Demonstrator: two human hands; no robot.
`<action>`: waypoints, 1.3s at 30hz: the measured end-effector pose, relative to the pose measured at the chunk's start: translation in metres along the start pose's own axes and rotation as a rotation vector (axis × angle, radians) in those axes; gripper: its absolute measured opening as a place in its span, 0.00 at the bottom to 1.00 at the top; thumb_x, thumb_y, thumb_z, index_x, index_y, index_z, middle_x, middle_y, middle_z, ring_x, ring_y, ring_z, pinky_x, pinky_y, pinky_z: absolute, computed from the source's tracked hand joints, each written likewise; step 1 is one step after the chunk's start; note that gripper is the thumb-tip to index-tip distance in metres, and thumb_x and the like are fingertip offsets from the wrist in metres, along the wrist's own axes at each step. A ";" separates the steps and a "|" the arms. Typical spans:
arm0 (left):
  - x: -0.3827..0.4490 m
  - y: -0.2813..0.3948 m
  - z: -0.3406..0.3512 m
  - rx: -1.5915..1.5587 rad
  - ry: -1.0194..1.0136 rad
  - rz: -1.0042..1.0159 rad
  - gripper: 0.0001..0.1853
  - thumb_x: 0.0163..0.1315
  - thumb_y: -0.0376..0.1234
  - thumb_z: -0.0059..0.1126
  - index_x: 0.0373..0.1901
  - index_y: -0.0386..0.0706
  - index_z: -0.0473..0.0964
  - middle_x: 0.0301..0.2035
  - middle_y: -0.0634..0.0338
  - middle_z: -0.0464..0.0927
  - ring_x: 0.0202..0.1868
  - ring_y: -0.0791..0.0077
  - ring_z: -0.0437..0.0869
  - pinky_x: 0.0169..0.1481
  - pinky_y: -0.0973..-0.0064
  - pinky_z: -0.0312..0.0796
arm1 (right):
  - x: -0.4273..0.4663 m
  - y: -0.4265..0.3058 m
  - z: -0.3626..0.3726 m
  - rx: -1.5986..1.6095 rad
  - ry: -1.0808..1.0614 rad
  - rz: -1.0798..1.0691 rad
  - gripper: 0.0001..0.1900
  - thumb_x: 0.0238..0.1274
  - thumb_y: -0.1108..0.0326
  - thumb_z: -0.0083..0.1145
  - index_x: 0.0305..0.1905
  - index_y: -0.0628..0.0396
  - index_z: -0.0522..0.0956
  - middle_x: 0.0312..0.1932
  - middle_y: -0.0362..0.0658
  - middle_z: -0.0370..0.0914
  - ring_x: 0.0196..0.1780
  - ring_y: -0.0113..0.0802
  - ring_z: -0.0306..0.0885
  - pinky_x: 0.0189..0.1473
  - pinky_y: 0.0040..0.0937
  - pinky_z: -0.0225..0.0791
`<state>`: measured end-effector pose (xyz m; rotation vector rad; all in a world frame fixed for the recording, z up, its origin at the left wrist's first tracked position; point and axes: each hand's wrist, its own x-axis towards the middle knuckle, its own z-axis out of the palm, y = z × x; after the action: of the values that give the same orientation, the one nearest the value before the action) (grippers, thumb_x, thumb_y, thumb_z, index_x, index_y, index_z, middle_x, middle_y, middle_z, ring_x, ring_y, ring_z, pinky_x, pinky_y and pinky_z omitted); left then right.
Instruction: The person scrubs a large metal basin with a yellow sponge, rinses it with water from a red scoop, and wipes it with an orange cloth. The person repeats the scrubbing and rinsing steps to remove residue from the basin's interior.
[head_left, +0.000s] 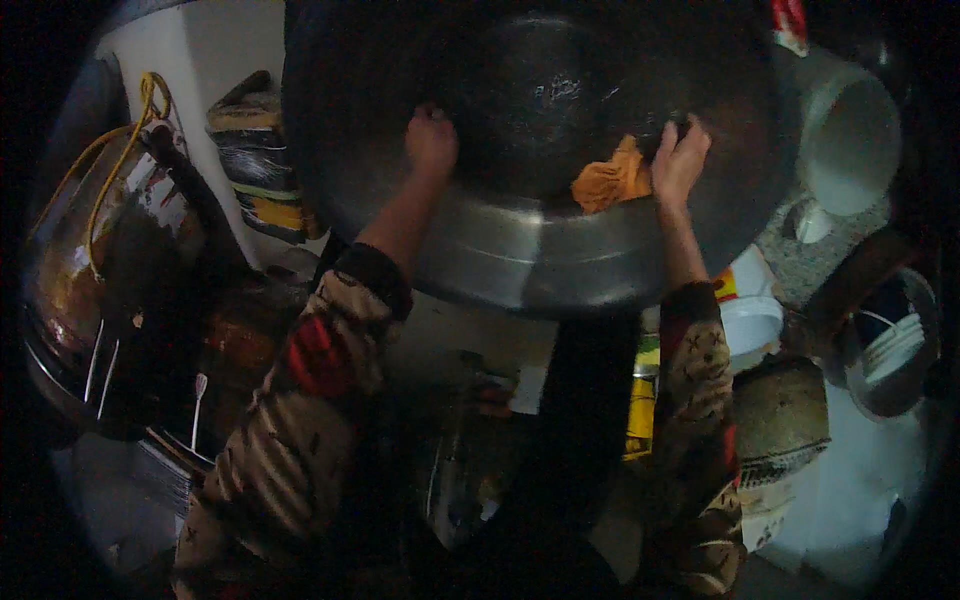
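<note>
A very large, dark round metal pan (480, 247) fills the upper middle of the view, its outer rim towards me. My left hand (433, 141) is closed at the pan's left inner part; what its fingers grip is too dark to tell. To the right, my right hand (680, 159) has its fingers curled over the pan's surface, and any small thing in them cannot be made out. An orange cloth (611, 178) lies crumpled in the pan, directly left of my right hand and close to it or touching it. Small bright marks show on the pan's middle.
On the left stand a dark rounded vessel (120, 225) with a yellow cord (112, 187) and a stack of packs (262, 172). Right of the pan are a pale round container (851, 142), a white tub (750, 322), a woven-looking container (780, 412) and a pot (896, 352).
</note>
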<state>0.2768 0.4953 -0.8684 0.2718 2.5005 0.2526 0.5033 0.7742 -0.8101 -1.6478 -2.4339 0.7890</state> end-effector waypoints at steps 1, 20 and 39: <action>0.017 0.003 0.010 -0.016 -0.048 -0.073 0.15 0.66 0.38 0.54 0.43 0.35 0.80 0.38 0.42 0.83 0.40 0.45 0.86 0.47 0.54 0.78 | -0.001 0.002 0.025 -0.016 0.088 0.017 0.18 0.72 0.64 0.51 0.59 0.63 0.75 0.46 0.56 0.78 0.57 0.54 0.74 0.61 0.46 0.66; -0.072 0.140 -0.021 -1.429 -0.900 -0.620 0.25 0.72 0.50 0.45 0.58 0.41 0.74 0.49 0.54 0.81 0.51 0.60 0.82 0.60 0.57 0.73 | -0.011 -0.116 0.072 0.198 -0.074 -0.191 0.11 0.65 0.69 0.53 0.49 0.57 0.80 0.49 0.54 0.79 0.54 0.50 0.78 0.52 0.42 0.74; -0.146 0.062 -0.092 -0.125 -0.386 0.756 0.11 0.53 0.39 0.70 0.29 0.42 0.81 0.29 0.59 0.79 0.38 0.60 0.81 0.50 0.61 0.69 | -0.180 -0.100 -0.056 0.297 -0.229 -0.067 0.08 0.67 0.67 0.60 0.44 0.58 0.85 0.52 0.48 0.81 0.58 0.41 0.77 0.60 0.38 0.69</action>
<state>0.3478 0.5070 -0.6999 1.0974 1.8973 0.5890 0.5139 0.6060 -0.6786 -1.4285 -2.3502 1.3185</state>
